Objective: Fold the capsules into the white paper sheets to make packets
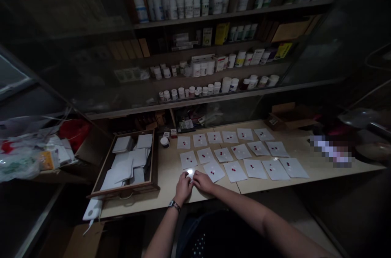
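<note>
Your left hand [183, 187] and right hand [203, 182] meet, fingers pinched together on the small thin white paper square [190, 173] at the near left of the pale smooth counter [170, 165]; best, I judge, to press it flat, clear of the neighbouring matte sheets [218, 176] bearing round red tablets [233, 169].

Dimly lit pharmacy dispensing counter, glass-fronted shelves [214, 42] stocked with white medicine bottles [180, 7] and boxes, paper squares [241, 151] bearing pills laid in rows on the worktop [305, 144], tray of paper packets [128, 160]
</note>
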A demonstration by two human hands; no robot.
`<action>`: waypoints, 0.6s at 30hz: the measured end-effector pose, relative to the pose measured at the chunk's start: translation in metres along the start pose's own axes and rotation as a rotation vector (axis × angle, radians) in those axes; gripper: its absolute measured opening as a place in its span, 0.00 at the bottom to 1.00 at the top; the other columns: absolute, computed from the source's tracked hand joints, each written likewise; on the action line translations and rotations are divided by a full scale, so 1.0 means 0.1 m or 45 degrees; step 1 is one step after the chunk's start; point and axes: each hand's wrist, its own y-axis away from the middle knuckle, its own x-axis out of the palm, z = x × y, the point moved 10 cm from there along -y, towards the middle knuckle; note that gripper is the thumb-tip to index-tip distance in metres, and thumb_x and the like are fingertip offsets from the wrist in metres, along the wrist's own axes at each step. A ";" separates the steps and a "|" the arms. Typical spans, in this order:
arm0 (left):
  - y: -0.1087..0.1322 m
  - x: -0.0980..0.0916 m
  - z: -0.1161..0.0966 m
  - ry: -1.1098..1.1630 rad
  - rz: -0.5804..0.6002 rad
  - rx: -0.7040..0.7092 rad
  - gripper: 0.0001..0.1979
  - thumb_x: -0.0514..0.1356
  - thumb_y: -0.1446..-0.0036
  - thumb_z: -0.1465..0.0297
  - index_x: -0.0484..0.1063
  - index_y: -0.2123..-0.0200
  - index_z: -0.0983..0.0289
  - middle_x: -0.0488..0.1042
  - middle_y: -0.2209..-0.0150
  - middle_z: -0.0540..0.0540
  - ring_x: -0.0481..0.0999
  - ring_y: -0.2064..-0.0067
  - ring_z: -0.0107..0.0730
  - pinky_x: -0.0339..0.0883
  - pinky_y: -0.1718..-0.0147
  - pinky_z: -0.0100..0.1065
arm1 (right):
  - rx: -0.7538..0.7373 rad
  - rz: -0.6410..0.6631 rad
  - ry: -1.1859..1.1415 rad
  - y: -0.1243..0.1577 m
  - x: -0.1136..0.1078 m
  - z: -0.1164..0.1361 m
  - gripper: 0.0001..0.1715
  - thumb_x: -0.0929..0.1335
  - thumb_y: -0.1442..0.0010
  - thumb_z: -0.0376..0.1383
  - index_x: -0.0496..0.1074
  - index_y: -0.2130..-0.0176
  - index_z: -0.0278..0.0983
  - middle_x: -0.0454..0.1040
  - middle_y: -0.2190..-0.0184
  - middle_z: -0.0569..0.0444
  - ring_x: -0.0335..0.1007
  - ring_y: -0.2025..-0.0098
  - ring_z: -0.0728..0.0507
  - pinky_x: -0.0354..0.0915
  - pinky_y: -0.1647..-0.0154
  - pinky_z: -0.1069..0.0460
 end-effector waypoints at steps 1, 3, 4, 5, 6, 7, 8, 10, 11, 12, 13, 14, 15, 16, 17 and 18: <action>0.00 0.01 0.00 -0.004 0.007 0.001 0.06 0.58 0.44 0.72 0.74 0.67 0.65 0.68 0.47 0.63 0.67 0.45 0.43 0.61 0.46 0.41 | -0.001 -0.005 -0.009 0.00 0.00 0.00 0.10 0.64 0.36 0.36 0.74 0.62 0.36 0.70 0.60 0.51 0.66 0.62 0.46 0.58 0.62 0.53; -0.01 0.02 0.01 -0.010 0.023 -0.012 0.04 0.58 0.46 0.73 0.74 0.68 0.65 0.67 0.47 0.63 0.66 0.45 0.43 0.61 0.46 0.41 | 0.011 -0.013 -0.021 0.01 0.01 0.00 0.10 0.63 0.36 0.35 0.74 0.61 0.36 0.70 0.60 0.51 0.66 0.62 0.46 0.58 0.62 0.53; -0.02 0.03 0.01 -0.011 0.031 -0.021 0.04 0.59 0.48 0.75 0.74 0.69 0.65 0.67 0.47 0.63 0.66 0.45 0.43 0.60 0.45 0.41 | 0.022 -0.018 -0.024 0.01 0.01 0.00 0.11 0.62 0.36 0.34 0.74 0.61 0.36 0.70 0.60 0.50 0.66 0.62 0.46 0.58 0.61 0.53; -0.03 0.03 0.02 -0.013 0.039 -0.028 0.04 0.59 0.49 0.75 0.74 0.69 0.65 0.67 0.47 0.63 0.66 0.44 0.43 0.60 0.45 0.41 | 0.038 -0.026 -0.025 0.01 0.02 -0.01 0.11 0.62 0.35 0.34 0.73 0.62 0.36 0.70 0.60 0.50 0.66 0.62 0.46 0.58 0.61 0.53; -0.03 0.04 0.02 -0.014 0.044 -0.032 0.04 0.59 0.50 0.76 0.74 0.70 0.65 0.67 0.46 0.62 0.65 0.44 0.43 0.60 0.45 0.41 | 0.059 -0.039 -0.024 0.01 0.01 -0.02 0.11 0.61 0.35 0.33 0.73 0.62 0.36 0.70 0.60 0.50 0.66 0.63 0.46 0.58 0.61 0.53; -0.04 0.04 0.02 -0.014 0.046 -0.031 0.04 0.59 0.50 0.77 0.74 0.70 0.65 0.67 0.46 0.63 0.65 0.44 0.44 0.59 0.44 0.41 | 0.077 -0.056 -0.024 0.01 0.00 -0.03 0.11 0.61 0.35 0.33 0.73 0.62 0.35 0.70 0.60 0.50 0.65 0.63 0.46 0.58 0.61 0.53; -0.05 0.05 0.03 -0.010 0.043 -0.029 0.04 0.59 0.50 0.77 0.74 0.70 0.65 0.67 0.46 0.63 0.65 0.44 0.44 0.59 0.44 0.40 | 0.089 -0.077 -0.024 0.01 -0.02 -0.04 0.11 0.61 0.36 0.32 0.72 0.62 0.35 0.71 0.61 0.50 0.65 0.62 0.46 0.58 0.61 0.53; -0.07 0.04 0.04 0.007 0.028 -0.032 0.04 0.59 0.50 0.77 0.74 0.71 0.65 0.67 0.47 0.62 0.65 0.44 0.43 0.60 0.45 0.40 | 0.072 -0.113 -0.009 0.01 -0.06 -0.03 0.10 0.62 0.36 0.32 0.72 0.59 0.36 0.71 0.61 0.50 0.65 0.62 0.45 0.58 0.61 0.53; -0.08 0.04 0.05 0.021 0.017 -0.038 0.04 0.59 0.50 0.77 0.74 0.71 0.65 0.68 0.47 0.62 0.66 0.45 0.42 0.60 0.45 0.40 | 0.033 -0.118 0.011 0.02 -0.08 0.00 0.10 0.62 0.37 0.33 0.72 0.59 0.36 0.71 0.62 0.50 0.65 0.61 0.45 0.58 0.61 0.52; -0.09 0.04 0.06 0.040 0.008 -0.046 0.04 0.58 0.50 0.76 0.74 0.72 0.65 0.68 0.48 0.62 0.66 0.45 0.42 0.60 0.45 0.40 | -0.023 -0.114 0.039 0.02 -0.10 0.04 0.10 0.62 0.37 0.33 0.72 0.58 0.37 0.71 0.61 0.50 0.64 0.61 0.44 0.58 0.61 0.52; -0.10 0.04 0.08 0.061 0.004 -0.052 0.04 0.58 0.49 0.76 0.74 0.72 0.65 0.68 0.49 0.62 0.67 0.46 0.41 0.60 0.46 0.40 | -0.084 -0.103 0.072 0.03 -0.10 0.08 0.10 0.63 0.37 0.34 0.72 0.58 0.38 0.71 0.61 0.50 0.64 0.60 0.44 0.58 0.61 0.52; -0.12 0.04 0.09 0.084 0.004 -0.055 0.04 0.58 0.49 0.75 0.74 0.73 0.65 0.69 0.50 0.62 0.67 0.47 0.41 0.61 0.46 0.40 | -0.139 -0.091 0.105 0.04 -0.10 0.12 0.11 0.63 0.37 0.34 0.73 0.57 0.39 0.72 0.60 0.50 0.64 0.59 0.44 0.58 0.60 0.52; -0.13 0.04 0.10 0.105 0.009 -0.056 0.04 0.59 0.48 0.74 0.74 0.73 0.64 0.69 0.50 0.62 0.68 0.47 0.40 0.61 0.46 0.39 | -0.178 -0.081 0.131 0.06 -0.11 0.14 0.12 0.63 0.37 0.35 0.73 0.56 0.40 0.72 0.59 0.50 0.64 0.59 0.43 0.58 0.60 0.52; -0.15 0.04 0.11 0.124 0.018 -0.056 0.04 0.59 0.49 0.74 0.74 0.74 0.64 0.69 0.51 0.61 0.68 0.48 0.40 0.61 0.47 0.39 | -0.202 -0.075 0.149 0.07 -0.11 0.15 0.13 0.63 0.37 0.35 0.73 0.54 0.41 0.72 0.58 0.50 0.65 0.58 0.43 0.58 0.60 0.52; -0.16 0.04 0.12 0.140 0.031 -0.057 0.03 0.60 0.49 0.74 0.73 0.74 0.64 0.69 0.51 0.61 0.69 0.48 0.40 0.62 0.47 0.39 | -0.214 -0.074 0.156 0.09 -0.11 0.16 0.14 0.63 0.36 0.35 0.73 0.53 0.42 0.73 0.58 0.49 0.65 0.58 0.43 0.58 0.60 0.52; -0.16 0.05 0.12 0.153 0.045 -0.058 0.02 0.61 0.51 0.74 0.73 0.75 0.64 0.70 0.52 0.61 0.69 0.48 0.40 0.61 0.47 0.38 | -0.219 -0.072 0.153 0.10 -0.12 0.16 0.15 0.63 0.36 0.35 0.73 0.52 0.42 0.73 0.57 0.49 0.65 0.57 0.43 0.58 0.60 0.52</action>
